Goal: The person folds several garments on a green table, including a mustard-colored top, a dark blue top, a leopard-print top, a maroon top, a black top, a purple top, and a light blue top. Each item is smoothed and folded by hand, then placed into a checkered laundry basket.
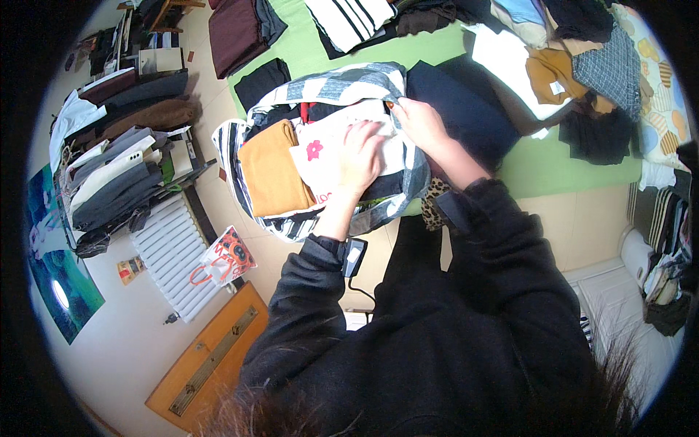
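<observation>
A bag or cover of checked grey-and-white fabric point(338, 82) lies open before me on the green bedding, packed with folded clothes. My left hand point(361, 158) rests on a white garment with a pink flower point(322, 142) inside it, fingers slightly bent and gripping nothing that shows. My right hand point(418, 123) pinches the fabric's edge at its right side. A folded mustard garment point(274, 168) fills the left part, beside the white one. Black and red pieces show behind them. Dark navy cloth point(464, 109) lies just right of my right hand.
Folded maroon clothing point(236, 38) and a striped white garment point(352, 19) lie on the green bedding point(573, 177) beyond. Loose clothes, one mustard-brown point(554, 74), are heaped at right. At left stand a loaded clothes rack point(117, 175), a white radiator point(177, 254) and a printed bag point(229, 257).
</observation>
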`<action>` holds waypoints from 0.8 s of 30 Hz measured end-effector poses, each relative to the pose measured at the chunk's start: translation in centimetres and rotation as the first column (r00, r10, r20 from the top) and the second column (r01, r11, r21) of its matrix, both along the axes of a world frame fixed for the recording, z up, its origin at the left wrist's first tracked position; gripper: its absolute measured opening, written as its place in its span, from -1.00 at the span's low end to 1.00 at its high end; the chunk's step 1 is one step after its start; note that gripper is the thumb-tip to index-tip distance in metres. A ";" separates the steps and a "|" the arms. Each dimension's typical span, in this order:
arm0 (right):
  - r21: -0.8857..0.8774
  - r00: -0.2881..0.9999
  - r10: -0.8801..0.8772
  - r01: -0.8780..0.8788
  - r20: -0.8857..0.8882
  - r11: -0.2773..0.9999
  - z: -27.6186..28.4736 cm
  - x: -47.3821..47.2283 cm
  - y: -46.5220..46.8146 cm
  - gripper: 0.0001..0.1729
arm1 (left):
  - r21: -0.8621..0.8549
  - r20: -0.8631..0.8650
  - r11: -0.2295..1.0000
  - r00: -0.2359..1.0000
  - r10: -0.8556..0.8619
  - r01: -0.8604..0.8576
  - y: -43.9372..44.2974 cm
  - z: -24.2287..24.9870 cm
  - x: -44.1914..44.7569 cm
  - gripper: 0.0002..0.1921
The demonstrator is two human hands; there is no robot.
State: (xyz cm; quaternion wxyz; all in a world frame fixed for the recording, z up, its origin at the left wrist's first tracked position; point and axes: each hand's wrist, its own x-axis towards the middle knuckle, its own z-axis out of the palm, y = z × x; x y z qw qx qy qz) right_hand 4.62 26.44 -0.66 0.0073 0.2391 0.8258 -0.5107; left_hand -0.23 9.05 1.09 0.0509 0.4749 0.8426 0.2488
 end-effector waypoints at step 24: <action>0.316 0.726 -0.184 -0.048 0.662 0.948 -15.9 13.5 13.4 0.07 | 0.155 0.230 0.965 0.958 0.174 -0.213 2.1 1.8 9.7 -0.76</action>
